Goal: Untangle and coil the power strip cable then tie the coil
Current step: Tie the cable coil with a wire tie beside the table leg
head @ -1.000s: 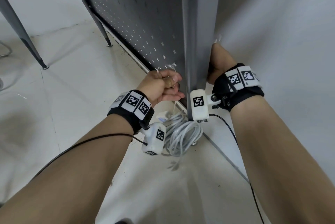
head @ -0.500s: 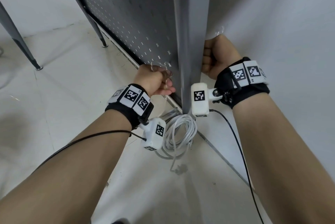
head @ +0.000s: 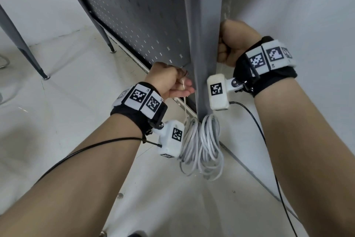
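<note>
A coil of white power strip cable (head: 203, 144) hangs low against the foot of a grey metal post (head: 203, 44), just above the floor. A thin white tie (head: 184, 102) runs up from the coil into my left hand (head: 169, 81), which pinches it left of the post. My right hand (head: 234, 44) is curled in a fist right of the post, higher than the left, with a thin pale strand showing above its knuckles. The post hides what passes between the hands. The power strip itself is not visible.
A dark perforated metal panel (head: 134, 16) stands behind the post, on slanted legs (head: 104, 35). A white wall (head: 297, 16) is close on the right. A table leg (head: 21, 44) slants at far left. Black sensor wires (head: 269, 150) trail from both wristbands over the pale floor.
Both hands have risen, the right one more, and the fist has come out from behind the post. The coil has been drawn up against the post's foot.
</note>
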Demonstrator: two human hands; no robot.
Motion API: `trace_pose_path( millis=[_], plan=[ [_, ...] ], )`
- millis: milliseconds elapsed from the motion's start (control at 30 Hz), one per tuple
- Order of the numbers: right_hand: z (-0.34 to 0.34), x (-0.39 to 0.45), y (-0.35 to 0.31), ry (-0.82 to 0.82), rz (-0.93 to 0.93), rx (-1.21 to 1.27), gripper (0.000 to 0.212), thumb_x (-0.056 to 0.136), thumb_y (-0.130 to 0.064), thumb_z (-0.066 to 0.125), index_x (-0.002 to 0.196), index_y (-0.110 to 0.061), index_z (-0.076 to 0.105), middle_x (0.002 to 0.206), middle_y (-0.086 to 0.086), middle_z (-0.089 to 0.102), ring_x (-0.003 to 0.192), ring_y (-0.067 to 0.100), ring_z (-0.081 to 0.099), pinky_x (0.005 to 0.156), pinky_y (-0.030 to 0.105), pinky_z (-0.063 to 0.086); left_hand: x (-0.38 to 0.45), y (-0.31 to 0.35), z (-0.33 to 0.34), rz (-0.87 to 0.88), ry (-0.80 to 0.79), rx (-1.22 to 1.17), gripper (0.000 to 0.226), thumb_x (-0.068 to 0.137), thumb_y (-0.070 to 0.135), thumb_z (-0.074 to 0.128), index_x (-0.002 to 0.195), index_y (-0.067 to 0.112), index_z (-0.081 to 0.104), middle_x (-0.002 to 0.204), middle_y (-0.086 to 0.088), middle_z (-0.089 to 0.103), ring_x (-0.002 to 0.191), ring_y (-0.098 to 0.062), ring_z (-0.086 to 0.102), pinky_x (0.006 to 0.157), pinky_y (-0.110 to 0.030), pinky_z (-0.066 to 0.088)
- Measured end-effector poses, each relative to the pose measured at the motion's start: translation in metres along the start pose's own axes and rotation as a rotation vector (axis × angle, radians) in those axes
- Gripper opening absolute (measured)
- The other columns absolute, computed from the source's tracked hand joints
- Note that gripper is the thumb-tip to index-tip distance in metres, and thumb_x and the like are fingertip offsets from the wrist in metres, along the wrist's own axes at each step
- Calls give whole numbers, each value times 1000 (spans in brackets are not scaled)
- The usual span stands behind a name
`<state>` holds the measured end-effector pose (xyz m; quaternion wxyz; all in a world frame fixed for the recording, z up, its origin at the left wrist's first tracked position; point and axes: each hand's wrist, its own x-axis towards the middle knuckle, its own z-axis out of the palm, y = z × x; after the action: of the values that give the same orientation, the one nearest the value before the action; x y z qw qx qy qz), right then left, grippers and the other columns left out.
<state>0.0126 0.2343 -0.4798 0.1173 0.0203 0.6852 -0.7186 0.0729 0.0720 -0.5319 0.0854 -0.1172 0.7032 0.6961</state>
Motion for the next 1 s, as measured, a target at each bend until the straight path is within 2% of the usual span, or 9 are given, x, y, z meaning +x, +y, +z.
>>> trace_pose_path(
  millis=[200, 300, 433, 567, 833, 1000],
  plan=[
    [0, -4, 1, -109, 41, 27, 54, 92, -2, 35, 41, -22, 37, 39, -9, 26, 32, 6, 15, 34, 12, 12, 1, -2, -1, -6, -28, 83, 17, 98, 5, 53, 109, -6, 60, 64, -11, 72, 64, -24, 73, 61, -29, 60],
    [1, -6, 4, -163, 69, 82, 68, 95, -4, 30, 29, -18, 42, 36, -12, 30, 30, 3, 15, 34, 16, 8, 1, -6, 3, 13, -1, 94, 12, 97, 3, 54, 106, -2, 61, 64, -9, 71, 58, -19, 71, 53, -24, 56],
    [-3, -4, 7, -118, 82, 163, 68, 93, -1, 30, 28, -18, 38, 41, -11, 17, 32, 5, 12, 35, 17, 7, 2, -12, 5, 48, 68, 115, 13, 95, 1, 53, 88, 8, 60, 57, -4, 69, 50, -13, 67, 47, -20, 51],
    [-2, -4, 9, -66, 51, 136, 70, 92, 0, 32, 24, -14, 42, 42, -10, 16, 33, 6, 12, 35, 14, 8, 4, -23, 5, 11, 101, 124, 17, 95, 0, 51, 84, 8, 60, 64, -7, 69, 51, -13, 66, 47, -20, 53],
    [-4, -1, 6, -17, 39, 153, 69, 90, -1, 31, 23, -15, 42, 45, -10, 16, 35, 7, 11, 37, 15, 9, 4, -44, -5, -67, 15, 105, 19, 97, 0, 45, 101, 6, 62, 89, -11, 69, 74, -18, 68, 49, -19, 53],
    [-3, -1, 5, -8, 41, 165, 71, 91, -1, 32, 22, -15, 42, 44, -9, 16, 35, 8, 12, 37, 14, 9, 5, -45, 0, -63, 30, 110, 21, 95, -3, 44, 101, 6, 63, 86, -10, 69, 77, -20, 69, 50, -20, 53]
  ],
)
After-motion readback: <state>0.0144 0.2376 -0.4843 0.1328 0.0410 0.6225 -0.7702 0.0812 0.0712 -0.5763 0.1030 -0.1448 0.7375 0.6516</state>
